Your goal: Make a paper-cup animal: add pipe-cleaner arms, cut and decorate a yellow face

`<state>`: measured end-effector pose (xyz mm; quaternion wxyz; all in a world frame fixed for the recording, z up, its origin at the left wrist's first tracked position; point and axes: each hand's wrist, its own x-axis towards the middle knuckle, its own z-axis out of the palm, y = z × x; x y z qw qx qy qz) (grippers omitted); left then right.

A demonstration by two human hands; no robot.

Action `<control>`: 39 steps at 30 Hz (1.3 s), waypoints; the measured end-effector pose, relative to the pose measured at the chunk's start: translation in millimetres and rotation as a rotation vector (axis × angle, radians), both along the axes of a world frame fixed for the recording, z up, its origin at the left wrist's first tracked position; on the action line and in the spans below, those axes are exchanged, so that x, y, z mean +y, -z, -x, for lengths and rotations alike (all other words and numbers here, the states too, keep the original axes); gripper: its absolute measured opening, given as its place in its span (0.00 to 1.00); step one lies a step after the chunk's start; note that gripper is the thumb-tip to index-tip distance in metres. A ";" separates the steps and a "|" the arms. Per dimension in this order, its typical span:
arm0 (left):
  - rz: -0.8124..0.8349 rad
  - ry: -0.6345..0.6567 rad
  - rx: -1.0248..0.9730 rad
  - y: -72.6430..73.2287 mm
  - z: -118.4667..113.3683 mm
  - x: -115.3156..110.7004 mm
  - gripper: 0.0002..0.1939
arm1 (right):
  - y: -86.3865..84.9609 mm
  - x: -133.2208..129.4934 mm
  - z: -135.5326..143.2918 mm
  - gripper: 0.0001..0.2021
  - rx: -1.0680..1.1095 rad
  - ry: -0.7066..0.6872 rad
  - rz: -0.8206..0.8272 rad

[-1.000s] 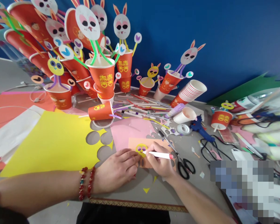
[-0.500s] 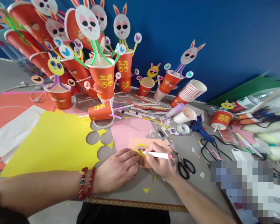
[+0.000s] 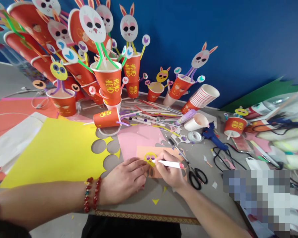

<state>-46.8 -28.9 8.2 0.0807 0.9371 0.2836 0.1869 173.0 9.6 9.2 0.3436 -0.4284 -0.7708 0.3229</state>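
Note:
A white marker with a red end is pinched in my right hand. Its tip touches or nearly touches a small round yellow paper face with purple eyes. That face lies on a sheet of orange paper. My left hand rests flat on the table, fingers stretched out, the fingertips at the lower left edge of the face. Red bead bracelets circle the left wrist. Just right of my right hand lie black-handled scissors.
Left is a large yellow sheet with round cut-outs. Red cups with paper rabbit heads stand behind, beside stacked cups. A blue glue gun, a tape roll and several straws lie farther back.
The view has shifted very slightly. Both hands hold nearly the same place, and the marker's tip stays at the yellow face.

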 end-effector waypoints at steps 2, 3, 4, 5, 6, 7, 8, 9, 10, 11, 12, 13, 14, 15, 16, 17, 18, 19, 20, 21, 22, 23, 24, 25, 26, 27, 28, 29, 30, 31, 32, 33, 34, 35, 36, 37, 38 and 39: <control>0.004 0.003 -0.004 0.4 0.1 -0.1 0.07 | 0.3 0.0 -0.1 0.08 -0.007 -0.007 -0.003; 0.005 0.003 -0.007 0.9 0.1 -0.3 0.07 | 0.4 0.0 -0.2 0.08 -0.011 -0.008 -0.006; 0.005 0.005 -0.008 1.4 0.0 -0.4 0.07 | 0.5 -0.1 -0.2 0.08 -0.013 -0.007 -0.009; 0.004 0.005 -0.007 1.9 -0.1 -0.5 0.07 | 0.6 -0.2 -0.2 0.08 -0.014 -0.004 -0.010; 0.002 0.003 -0.006 2.3 -0.3 -0.6 0.07 | 0.7 -0.3 -0.3 0.08 -0.012 0.000 -0.008; 0.000 0.001 -0.003 2.6 -0.4 -0.6 0.07 | 0.6 -0.5 -0.3 0.08 -0.006 0.004 -0.006; -0.001 0.000 0.000 2.7 -0.5 -0.5 0.07 | 0.5 -0.5 -0.4 0.08 0.000 0.007 -0.002; -0.003 -0.002 0.002 2.6 -0.6 -0.4 0.07 | 0.3 -0.5 -0.4 0.08 0.005 0.008 0.002; -0.003 -0.002 0.002 2.3 -0.6 -0.2 0.07 | 0.1 -0.5 -0.4 0.08 0.008 0.006 0.005; -0.003 -0.003 0.001 1.9 -0.5 -0.1 0.07 | -0.2 -0.4 -0.3 0.08 0.008 0.003 0.006; -0.002 0.001 -0.001 1.4 -0.4 0.0 0.07 | -0.5 -0.3 -0.1 0.08 0.005 -0.001 0.005; 0.000 0.004 -0.002 1.1 -0.3 0.0 0.07 | -0.8 -0.2 0.1 0.08 -0.001 -0.005 0.003; 0.002 0.005 -0.005 0.9 -0.2 -0.1 0.07 | -0.9 -0.1 0.2 0.08 -0.007 -0.007 0.002; 0.002 0.006 -0.006 0.8 -0.1 -0.3 0.07 | -1.1 -0.1 0.3 0.08 -0.011 -0.007 0.001; 0.002 0.007 -0.005 1.0 0.0 -0.5 0.07 | -1.1 -0.2 0.3 0.08 -0.012 -0.004 0.001; -0.001 0.004 -0.006 1.3 0.1 -0.7 0.07 | -1.0 -0.3 0.2 0.08 -0.010 0.001 0.002; -0.003 0.002 -0.005 1.8 0.0 -0.8 0.07 | -0.9 -0.5 0.0 0.08 -0.005 0.008 0.003; -0.007 0.000 -0.004 2.3 -0.1 -0.8 0.07 | -0.7 -0.6 -0.3 0.08 0.001 0.015 0.004; -0.009 0.000 -0.003 2.7 -0.2 -0.8 0.07 | -0.5 -0.7 -0.6 0.08 0.004 0.020 0.006; -0.011 -0.001 -0.004 3.1 -0.4 -0.7 0.08 | -0.4 -0.8 -1.0 0.08 0.005 0.022 0.006; -0.012 -0.002 -0.003 3.3 -0.7 -0.5 0.08 | -0.2 -0.7 -1.2 0.08 0.005 0.018 0.006; -0.012 -0.002 -0.001 3.3 -0.8 -0.4 0.08 | -0.1 -0.5 -1.4 0.08 0.003 0.011 0.005; -0.011 0.000 0.002 3.1 -1.0 -0.3 0.08 | 0.0 -0.3 -1.5 0.08 0.001 0.001 0.003; -0.010 0.000 0.004 2.8 -1.0 -0.2 0.08 | 0.2 -0.1 -1.5 0.08 0.001 -0.008 0.002; -0.008 -0.001 0.006 2.4 -1.0 -0.2 0.08 | 0.2 0.2 -1.4 0.08 0.001 -0.016 0.001; -0.007 -0.002 0.005 2.1 -0.9 -0.2 0.08 | 0.3 0.4 -1.2 0.08 0.001 -0.021 0.001; -0.006 -0.003 0.003 1.7 -0.8 -0.3 0.07 | 0.2 0.5 -1.0 0.08 -0.002 -0.023 0.001; -0.006 -0.003 0.001 1.5 -0.7 -0.4 0.07 | 0.1 0.4 -0.7 0.08 -0.005 -0.021 0.001; -0.006 -0.002 0.000 1.4 -0.6 -0.6 0.07 | -0.1 0.3 -0.5 0.08 -0.009 -0.018 0.002; -0.006 -0.002 -0.002 1.4 -0.5 -0.7 0.07 | -0.4 0.1 -0.4 0.08 -0.011 -0.012 0.003; -0.006 -0.002 -0.004 1.6 -0.5 -0.8 0.07 | -0.8 -0.2 -0.3 0.08 -0.012 -0.003 0.005; -0.005 -0.003 -0.004 1.9 -0.5 -0.9 0.07 | -1.2 -0.4 -0.3 0.08 -0.010 0.006 0.010; -0.002 -0.003 -0.003 2.1 -0.5 -0.9 0.07 | -1.5 -0.7 -0.3 0.08 -0.008 0.012 0.016; 0.000 -0.003 -0.002 2.4 -0.5 -1.0 0.08 | -1.7 -0.8 -0.3 0.08 -0.007 0.015 0.021; 0.002 -0.002 -0.001 2.6 -0.4 -1.0 0.08 | -1.9 -0.8 -0.3 0.08 -0.006 0.014 0.023; 0.004 0.001 -0.001 2.6 -0.4 -0.9 0.08 | -1.9 -0.8 -0.3 0.08 -0.007 0.010 0.020; 0.006 0.004 0.000 2.6 -0.3 -0.9 0.08 | -1.9 -0.7 -0.2 0.08 -0.010 0.004 0.016; 0.007 0.005 -0.002 2.5 -0.3 -0.8 0.08 | -1.7 -0.6 -0.2 0.08 -0.014 -0.001 0.010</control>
